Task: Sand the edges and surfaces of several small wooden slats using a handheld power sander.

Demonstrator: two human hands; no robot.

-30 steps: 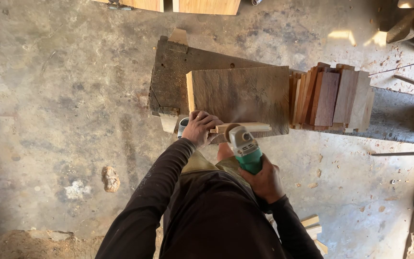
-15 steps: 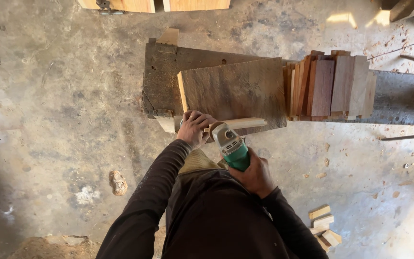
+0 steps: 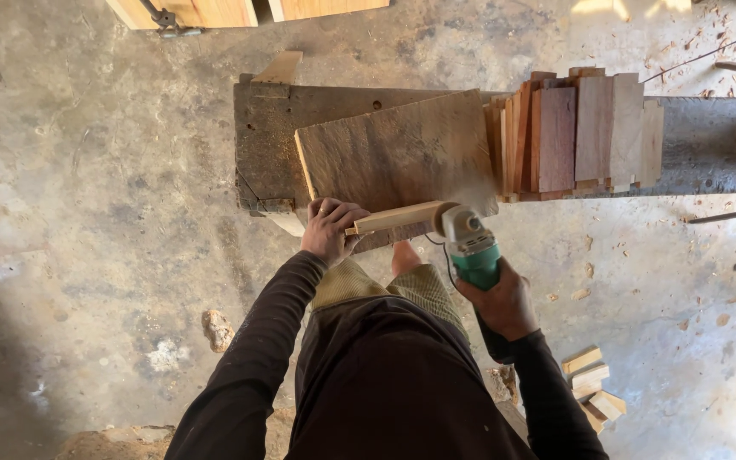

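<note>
Left hand: closed around the near end of a pale, narrow wooden strip; a ring shows on one finger. The strip lies roughly level, running from this hand toward the tool head, over the near edge of the board below.

Right hand: wrapped around the body of a green-bodied handheld power grinder with a grey head. The head meets the far end of the strip; a faint dust haze hangs just above that point. A thin dark cord hangs beside the tool.

Large weathered brown wooden board: lies flat on a dark, worn wooden bench, its near edge overhanging.

Row of short reddish and tan wooden planks: set side by side on the bench, just right of the board.

Small pale wooden offcuts: piled on the grey concrete floor, near the right elbow.
</note>
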